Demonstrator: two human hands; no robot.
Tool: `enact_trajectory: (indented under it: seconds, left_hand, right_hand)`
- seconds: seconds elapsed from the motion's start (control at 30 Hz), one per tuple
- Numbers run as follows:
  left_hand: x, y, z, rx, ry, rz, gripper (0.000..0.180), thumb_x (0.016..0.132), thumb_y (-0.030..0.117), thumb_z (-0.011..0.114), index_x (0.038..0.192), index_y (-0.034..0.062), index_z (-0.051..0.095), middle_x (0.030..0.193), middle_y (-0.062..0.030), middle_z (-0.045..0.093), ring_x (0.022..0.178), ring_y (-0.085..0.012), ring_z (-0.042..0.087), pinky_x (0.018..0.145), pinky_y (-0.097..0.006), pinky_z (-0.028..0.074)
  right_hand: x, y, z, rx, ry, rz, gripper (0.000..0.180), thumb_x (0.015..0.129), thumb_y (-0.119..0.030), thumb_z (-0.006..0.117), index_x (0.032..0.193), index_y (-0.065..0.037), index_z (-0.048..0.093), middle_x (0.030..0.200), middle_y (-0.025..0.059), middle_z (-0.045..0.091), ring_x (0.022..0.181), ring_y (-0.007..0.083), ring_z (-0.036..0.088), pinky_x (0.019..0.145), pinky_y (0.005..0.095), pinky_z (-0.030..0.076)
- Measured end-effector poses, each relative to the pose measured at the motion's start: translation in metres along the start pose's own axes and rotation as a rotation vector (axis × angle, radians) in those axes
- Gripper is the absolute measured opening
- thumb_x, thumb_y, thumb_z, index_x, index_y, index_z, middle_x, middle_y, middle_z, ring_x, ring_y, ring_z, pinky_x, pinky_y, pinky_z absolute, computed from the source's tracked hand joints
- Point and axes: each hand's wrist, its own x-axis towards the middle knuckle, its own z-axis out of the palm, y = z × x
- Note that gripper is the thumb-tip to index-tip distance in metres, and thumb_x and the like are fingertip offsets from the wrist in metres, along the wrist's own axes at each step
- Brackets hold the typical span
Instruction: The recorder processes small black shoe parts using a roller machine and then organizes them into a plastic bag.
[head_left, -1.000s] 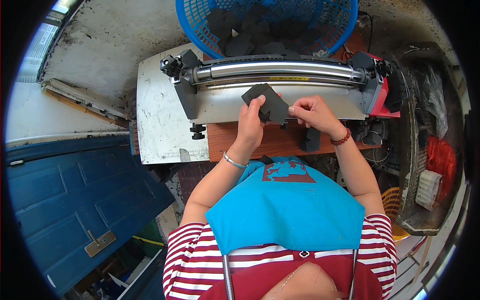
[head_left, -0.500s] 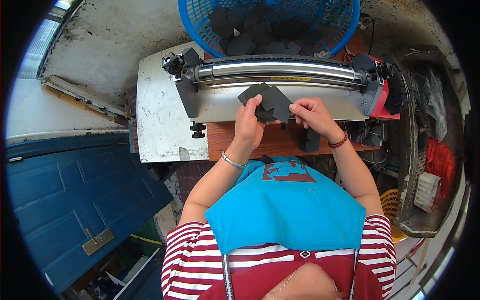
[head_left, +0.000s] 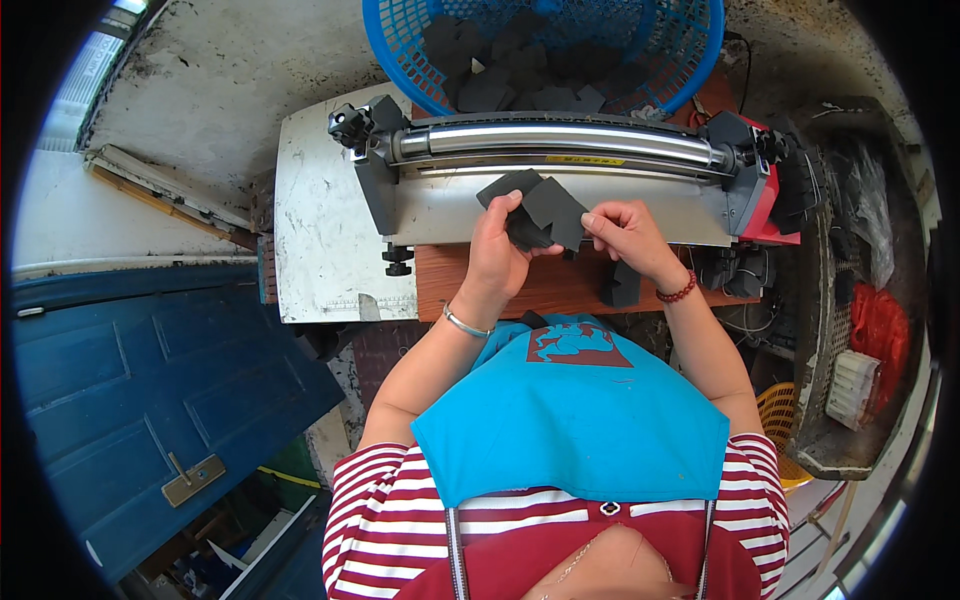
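Observation:
In my left hand [head_left: 497, 245] is a small stack of dark grey sheet pieces [head_left: 515, 190], clamped between thumb and fingers. The thumb presses on top of them. One flat dark grey piece [head_left: 556, 211] with angular edges lies fanned out to the right of the stack. My right hand [head_left: 627, 235] pinches the right edge of that piece between thumb and forefinger. Both hands are above the front edge of a roller machine [head_left: 570, 140], over its metal feed plate [head_left: 660, 208].
A blue plastic basket [head_left: 712, 60] holding many dark grey pieces stands behind the machine. Another dark piece [head_left: 622, 286] rests on the wooden tabletop [head_left: 450, 285] near my right wrist. At the right is a grimy bin [head_left: 835, 452] with a red plastic bag [head_left: 880, 330]; a blue door [head_left: 150, 400] is at left.
The fanned-out piece has shifted slightly right and turned a little in my fingers. Both hands keep nearly the same place, and the whole view has moved very slightly.

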Motion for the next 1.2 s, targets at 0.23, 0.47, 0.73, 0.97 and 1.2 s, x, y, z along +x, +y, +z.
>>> enact_trajectory:
  seconds: [0.23,0.47,0.73,0.97,1.2]
  left_hand:
    - [0.0003,-0.0015,-0.0008,0.028,0.014,0.029,0.032,0.097,0.028,0.047,0.113,0.0026,0.058,0.097,-0.0090,0.067,0.082,-0.0180,0.069,0.058,-0.032,0.061]
    - [-0.0018,0.0013,0.0042,0.006,0.000,0.020,0.033,0.097,0.028,0.047,0.113,0.0022,0.058,0.098,-0.0091,0.067,0.082,-0.0178,0.069,0.058,-0.033,0.061]
    - [-0.0030,0.0024,0.0047,-0.006,0.005,-0.006,0.032,0.096,0.028,0.048,0.113,0.0026,0.058,0.099,-0.0088,0.067,0.084,-0.0174,0.069,0.059,-0.033,0.061]
    - [-0.0011,0.0004,0.0024,0.022,0.011,0.017,0.031,0.095,0.027,0.052,0.113,0.0037,0.058,0.098,-0.0079,0.067,0.083,-0.0168,0.069,0.058,-0.033,0.061]
    - [-0.0010,0.0005,-0.0003,0.103,-0.003,0.022,0.035,0.095,0.029,0.049,0.118,0.0041,0.058,0.104,-0.0087,0.067,0.089,-0.0179,0.068,0.063,-0.033,0.060]
  right_hand:
    - [-0.0007,0.0008,0.0003,0.002,0.025,-0.006,0.028,0.094,-0.030,0.062,0.083,-0.005,0.068,0.064,-0.0030,0.058,0.053,0.0019,0.048,0.046,0.0180,0.038]
    - [-0.0007,0.0008,0.0047,0.005,0.082,-0.044,0.026,0.094,-0.028,0.063,0.088,-0.004,0.067,0.071,-0.0023,0.060,0.060,0.0019,0.052,0.047,0.0186,0.039]
    - [-0.0019,0.0024,0.0028,-0.003,0.073,-0.047,0.025,0.094,-0.028,0.063,0.089,-0.004,0.068,0.068,-0.0025,0.059,0.058,0.0020,0.050,0.047,0.0186,0.038]
    - [-0.0020,0.0040,0.0026,-0.003,0.082,-0.051,0.025,0.094,-0.028,0.063,0.088,-0.004,0.068,0.066,-0.0030,0.058,0.056,0.0017,0.048,0.047,0.0188,0.038]
    - [-0.0032,0.0047,0.0019,-0.016,0.092,-0.051,0.025,0.094,-0.028,0.062,0.088,-0.005,0.069,0.065,-0.0030,0.058,0.055,0.0017,0.048,0.047,0.0189,0.037]
